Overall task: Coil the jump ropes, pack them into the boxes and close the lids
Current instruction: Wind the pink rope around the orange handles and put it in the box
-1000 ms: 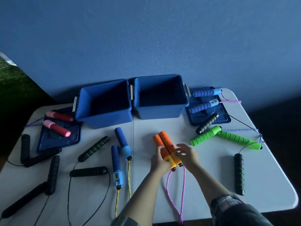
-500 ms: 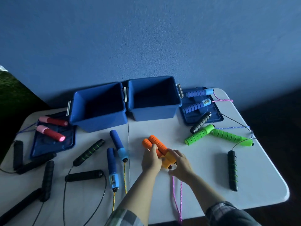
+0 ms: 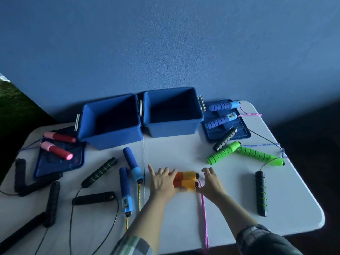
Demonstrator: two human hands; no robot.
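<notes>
Two orange-and-yellow jump rope handles [image 3: 186,179] lie side by side on the white table [image 3: 184,153], turned crosswise. Their pink cord [image 3: 203,208] runs toward me and over the near edge. My left hand [image 3: 162,181] lies over the handles' left half, fingers spread and thumb along their near side. My right hand [image 3: 210,183] sits at the cord end, fingers apart, its thumb touching the handle tips. Two open blue boxes [image 3: 110,138] [image 3: 173,127] stand behind, both dark inside.
A blue lid [image 3: 55,166] on the left carries pink handles [image 3: 57,150]. Another lid [image 3: 239,131] on the right carries blue handles [image 3: 220,120]. Green handles [image 3: 222,153], blue handles [image 3: 128,173] and several black handles [image 3: 261,194] with cords lie around my hands.
The orange handles have been turned from pointing away from me to lying crosswise, and lowered flat onto the table. My left hand now covers them and my right hand has opened at the cord end.
</notes>
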